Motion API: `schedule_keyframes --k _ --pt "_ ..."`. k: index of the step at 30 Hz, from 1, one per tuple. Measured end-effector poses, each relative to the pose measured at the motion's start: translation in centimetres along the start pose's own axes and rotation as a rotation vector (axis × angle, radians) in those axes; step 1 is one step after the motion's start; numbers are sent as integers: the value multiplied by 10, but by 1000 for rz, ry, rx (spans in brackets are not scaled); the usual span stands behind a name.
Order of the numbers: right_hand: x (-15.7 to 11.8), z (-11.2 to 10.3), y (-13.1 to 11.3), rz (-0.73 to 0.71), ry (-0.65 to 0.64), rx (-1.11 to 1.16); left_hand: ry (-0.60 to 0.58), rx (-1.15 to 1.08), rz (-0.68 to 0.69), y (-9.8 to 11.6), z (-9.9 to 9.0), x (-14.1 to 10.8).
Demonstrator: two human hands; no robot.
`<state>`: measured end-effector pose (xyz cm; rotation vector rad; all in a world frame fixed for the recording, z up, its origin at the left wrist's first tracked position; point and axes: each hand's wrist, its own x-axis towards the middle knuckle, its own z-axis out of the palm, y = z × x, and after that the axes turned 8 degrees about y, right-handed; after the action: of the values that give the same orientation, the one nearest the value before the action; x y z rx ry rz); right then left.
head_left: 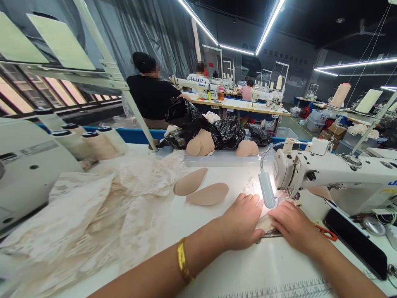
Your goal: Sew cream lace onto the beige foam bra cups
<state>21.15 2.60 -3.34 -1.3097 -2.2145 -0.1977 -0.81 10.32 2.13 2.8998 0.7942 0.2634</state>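
Observation:
A pale, sheer-looking piece of fabric (264, 222) lies under the lit needle area of a white sewing machine (328, 171). My left hand (243, 221) grips its left side, fingers curled and thumb toward me. On the right, close to the needle, my right hand (291, 225) holds the same fabric with bent fingers. A grey clip lamp (267, 190) hangs just above the hands and hides part of the cloth. Two beige oval pads (207, 194) lie to the left of my left hand.
White lace garments (93, 207) cover the left of the table. A black phone (356, 242) and orange-handled scissors (327, 232) lie at right; a ruler strip (297, 289) runs along the front. Stacked beige pads (201, 143) and black plastic bags (228, 134) stand behind. Co-workers sit beyond.

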Motion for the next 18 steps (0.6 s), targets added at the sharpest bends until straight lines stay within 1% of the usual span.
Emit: schedule_keyframes --k 2,4,7,9,11,13,14,16,18 --pt "-4 6 7 37 0 -44 -30 -38 18 1 -6 -4" --pt "-8 7 14 78 -3 -64 -49 -49 42 -1 -10 -6" --pt "-10 -5 22 117 20 -59 -34 -63 112 -8 -9 -5" --pt "-10 -17 25 116 16 -23 -2 -108 203 -12 -3 -2" --pt "-9 -31 28 143 -50 28 35 -152 278 -17 5 1" --pt "-9 -42 29 210 -139 96 80 -152 301 -19 13 4" --pt "-9 -46 29 247 -164 147 102 -137 301 -20 16 5" --pt "-7 -49 27 304 -156 285 129 -105 309 -21 20 7" --pt "-3 -43 24 329 -105 391 139 -94 327 -22 22 9"
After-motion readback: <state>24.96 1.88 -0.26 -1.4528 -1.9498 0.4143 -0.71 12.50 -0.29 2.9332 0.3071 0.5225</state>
